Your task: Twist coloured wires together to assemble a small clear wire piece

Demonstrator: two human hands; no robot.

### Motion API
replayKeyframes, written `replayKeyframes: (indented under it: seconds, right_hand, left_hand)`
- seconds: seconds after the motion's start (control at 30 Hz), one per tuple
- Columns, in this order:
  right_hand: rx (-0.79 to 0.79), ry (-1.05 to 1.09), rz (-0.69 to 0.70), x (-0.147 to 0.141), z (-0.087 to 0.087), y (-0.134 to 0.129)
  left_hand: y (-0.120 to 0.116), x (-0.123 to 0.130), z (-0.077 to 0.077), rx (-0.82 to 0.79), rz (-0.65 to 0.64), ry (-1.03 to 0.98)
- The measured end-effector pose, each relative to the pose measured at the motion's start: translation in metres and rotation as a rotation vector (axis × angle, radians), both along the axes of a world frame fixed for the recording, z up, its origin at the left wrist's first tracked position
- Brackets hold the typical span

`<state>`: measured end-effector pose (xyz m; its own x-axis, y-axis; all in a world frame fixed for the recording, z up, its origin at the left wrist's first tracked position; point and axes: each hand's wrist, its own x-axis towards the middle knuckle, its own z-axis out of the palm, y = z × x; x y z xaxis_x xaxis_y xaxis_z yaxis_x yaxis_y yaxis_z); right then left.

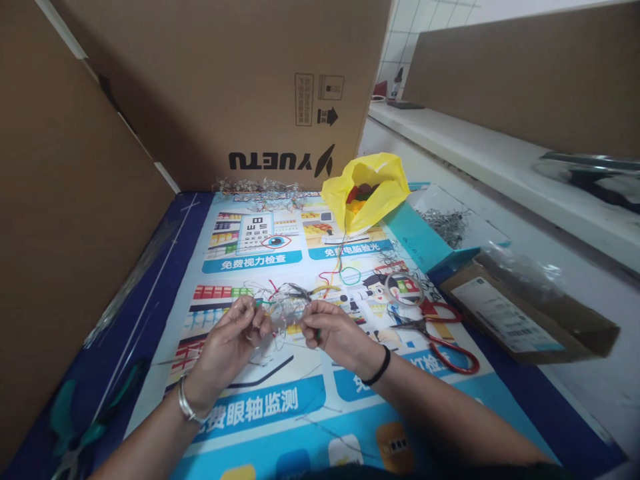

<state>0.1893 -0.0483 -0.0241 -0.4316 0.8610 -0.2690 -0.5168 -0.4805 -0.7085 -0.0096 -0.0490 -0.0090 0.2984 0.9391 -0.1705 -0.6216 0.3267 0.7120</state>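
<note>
My left hand, with a silver bangle at the wrist, is closed, thumb and index finger pinched together. What it pinches is too small to make out; a bit of green shows by its fingertips. My right hand, wearing a black band, is closed too, with a small dark green piece partly showing under its fingers. Between the hands lies a loose tangle of thin wire and clear material. Just beyond are dark-tipped pliers or scissors with a yellow handle, partly covered. Red and green strands lie farther back.
Red-handled scissors and a clear tape roll lie at right, near a brown box. A yellow bag and a blue box of wire bits stand behind. Green-handled pliers lie left. Cardboard walls the back.
</note>
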Motion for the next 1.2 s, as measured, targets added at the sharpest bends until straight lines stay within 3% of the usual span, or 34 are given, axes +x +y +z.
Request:
replayKeyframes:
  seconds: [0.2, 0.6, 0.83, 1.07, 1.2]
  right_hand:
    - [-0.033, 0.009, -0.029, 0.0014, 0.0003, 0.0010]
    - [0.015, -0.069, 0.011, 0.0005, 0.0034, -0.0004]
    - [0.016, -0.003, 0.024, -0.0014, 0.0028, -0.0031]
    - [0.004, 0.058, -0.040, -0.0052, 0.0068, -0.0071]
    - [0.043, 0.009, -0.059, -0.0038, 0.0083, -0.0068]
  left_hand:
    - [-0.0004, 0.0020, 0.0026, -0.043, 0.009, -0.010]
    - [-0.0006, -0.0004, 0.0029, 0.015, -0.003, -0.006]
    - [-0.0027, -0.0003, 0.0034, 0.001, -0.015, 0.015]
    - [-0.0007, 0.0010, 0.0033, 0.002, -0.019, -0.032]
    - [0.0023, 0.0000, -0.0020, -0.030, -0.005, 0.041]
